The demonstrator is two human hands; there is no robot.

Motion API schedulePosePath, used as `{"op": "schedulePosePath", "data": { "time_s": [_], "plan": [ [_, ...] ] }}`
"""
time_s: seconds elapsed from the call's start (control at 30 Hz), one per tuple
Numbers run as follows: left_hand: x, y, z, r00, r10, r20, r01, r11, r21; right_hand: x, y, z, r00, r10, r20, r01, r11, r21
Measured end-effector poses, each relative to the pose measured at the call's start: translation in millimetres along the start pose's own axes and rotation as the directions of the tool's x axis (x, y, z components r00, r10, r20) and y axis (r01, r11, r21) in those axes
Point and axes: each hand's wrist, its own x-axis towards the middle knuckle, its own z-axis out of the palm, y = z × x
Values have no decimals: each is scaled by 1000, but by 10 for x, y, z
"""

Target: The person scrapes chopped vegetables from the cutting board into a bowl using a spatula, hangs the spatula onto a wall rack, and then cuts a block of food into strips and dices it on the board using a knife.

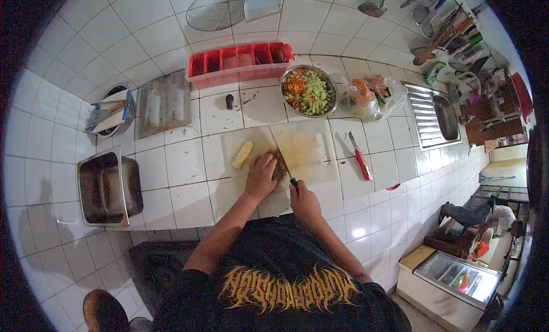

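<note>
At the left end of the worktop (pixel 186 161), a deep metal pan (pixel 96 183) sat by the front corner. Further right, the red-topped container (pixel 240 74) stood towards the back edge. The cutting board (pixel 313 160) lay near the middle of the front edge, with a pale yellow block (pixel 242 154) near its left edge.

The left hand (pixel 262 175) was closed over a brown food piece (pixel 280 167), pressing it to the middle of the board; its fingertips could not be fully made out. Just right of that piece, the blade of the green-handled knife (pixel 282 150) ran slantwise towards the back edge. The right hand (pixel 303 199) was clamped on its handle, near the board's front edge. The hands were apart, though near each other.

Sound practice called for curled fingertips, thumb tucked behind, the piece pressed flat and the blade upright, with short strokes and small shifts of the guiding hand. A slipping piece was judged the chief risk.

Behind the board stood a bowl of diced vegetables (pixel 309 92). Right of the board lay a red-handled knife (pixel 361 160), apart from both hands; a plastic bag (pixel 373 106) rested behind it.
</note>
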Motion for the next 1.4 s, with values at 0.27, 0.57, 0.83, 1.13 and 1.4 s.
{"op": "schedulePosePath", "data": {
  "time_s": [0.27, 0.57, 0.83, 1.13, 1.4],
  "plan": [
    [-15, -17, 5, 998, 2, 57, -6, 997, 75, 91, -62, 100, 999, -17, -52, 16, 1000, -11],
    [8, -9, -28, 1000, 1, 16, -2, 999, 44, 147, -47, 42, 995, -30, -92, 36, 997, 63],
    [38, -38, 31, 999, 24, -33, -24, 1000, 5, 37, -13, 70, 996, -62, -57, 67, 993, 98],
    [47, 6, -46, 1000, 28, -14, -27, 1000, 12, 13, -9, 48, 999, -17, -33, 22, 991, 133],
    [10, -24, 5, 999, 17, -46, -18, 1000, -1, 46, -26, 86, 999, -2, 32, 1, 999, 38]
  ]
}}
